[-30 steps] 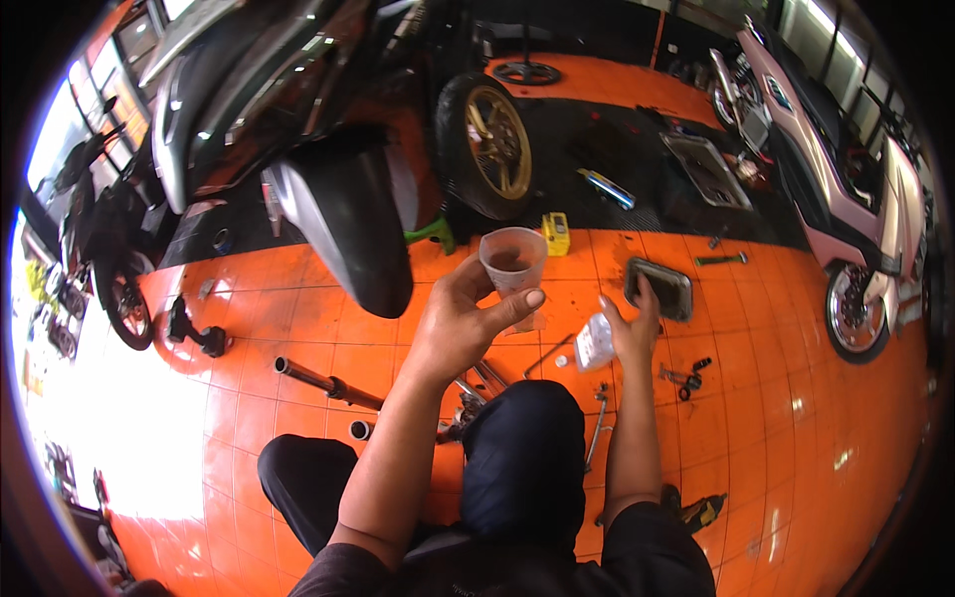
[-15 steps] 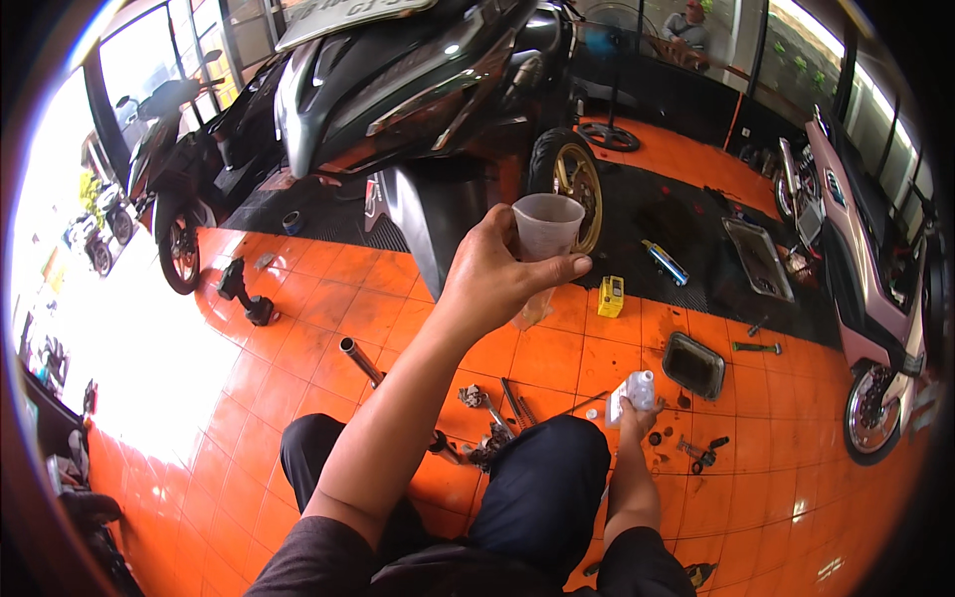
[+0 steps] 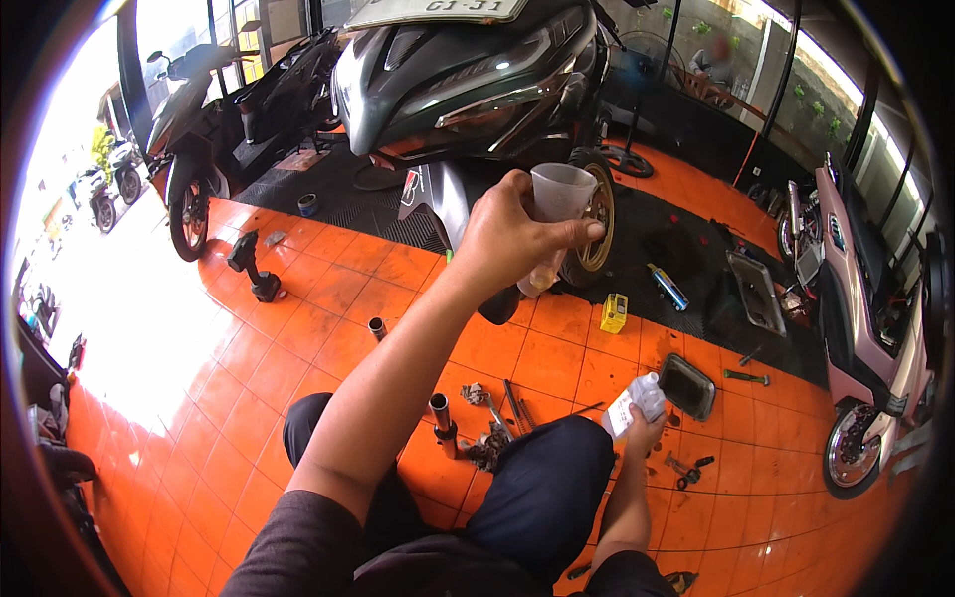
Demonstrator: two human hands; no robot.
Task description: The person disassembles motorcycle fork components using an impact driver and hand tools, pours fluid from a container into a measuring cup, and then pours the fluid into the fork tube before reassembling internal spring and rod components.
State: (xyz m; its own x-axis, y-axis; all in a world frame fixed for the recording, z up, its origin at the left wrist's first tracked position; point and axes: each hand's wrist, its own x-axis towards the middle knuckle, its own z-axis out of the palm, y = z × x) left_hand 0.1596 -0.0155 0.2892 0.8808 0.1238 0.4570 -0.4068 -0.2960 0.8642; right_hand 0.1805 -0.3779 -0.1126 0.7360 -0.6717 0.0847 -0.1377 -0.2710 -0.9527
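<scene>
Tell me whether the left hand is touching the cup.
Touching. The head view shows the left hand wrapped around the clear plastic cup, fingers pressed across its side, holding it up in the air.

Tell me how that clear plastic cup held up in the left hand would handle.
The clear cup looks thin-walled, so probably light and easily squeezed. The left hand grips its side. A little yellowish liquid sits at the bottom, so tilting it might spill.

Two hands (image 3: 507, 239), one clear cup (image 3: 557, 199), one white bottle (image 3: 637, 403), one yellow box (image 3: 614, 312).
</scene>
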